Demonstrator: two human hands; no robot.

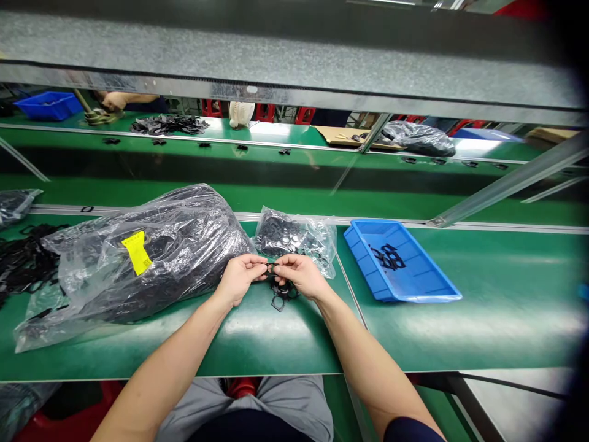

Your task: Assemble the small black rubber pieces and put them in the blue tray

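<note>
My left hand (242, 277) and my right hand (297, 274) meet at the middle of the green bench. Between them they pinch a small black frame-like part (270, 267), one hand at each end. Below my right hand lies a small pile of black ring-shaped parts (281, 296) on the bench top, partly hidden by the fingers. Just behind the hands rests a clear plastic bag (294, 236) with black rings in it. To the left of my left hand lies a large clear bag (184, 245) full of dark parts, bearing a yellow label (137, 252).
At the right stands a blue tray (421, 270) with several black parts inside. Loose black parts (23, 258) are heaped at the far left. A metal beam (294, 101) crosses above the bench. Across it, a co-worker's hand (115, 100) is near another black heap (170, 124).
</note>
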